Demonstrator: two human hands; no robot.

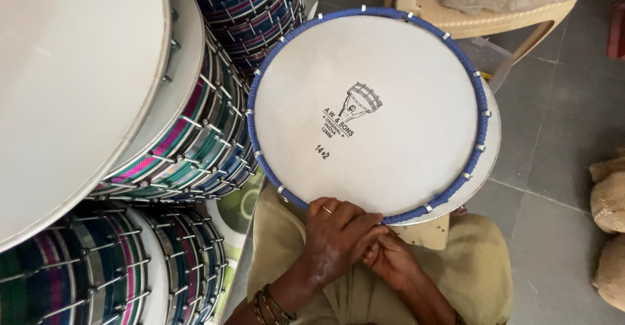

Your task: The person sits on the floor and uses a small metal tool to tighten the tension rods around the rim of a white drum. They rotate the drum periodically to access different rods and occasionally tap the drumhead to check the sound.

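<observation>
The person works the rim of a round drumhead [371, 113], white skin laced with a blue cord, resting tilted on their lap. The left hand [335, 234] has its grip curled over the near edge, fingers pressed onto the skin just above the cord; the right hand [390, 256] sits touching it, tucked partly beneath, fingers bent toward the rim, though whether it pinches the cord cannot be told. The step looks like tightening or seating the lacing at this spot; moving on would likely call for turning the head. Beyond the grip, to its left, finished drums [189, 136] are stacked
</observation>
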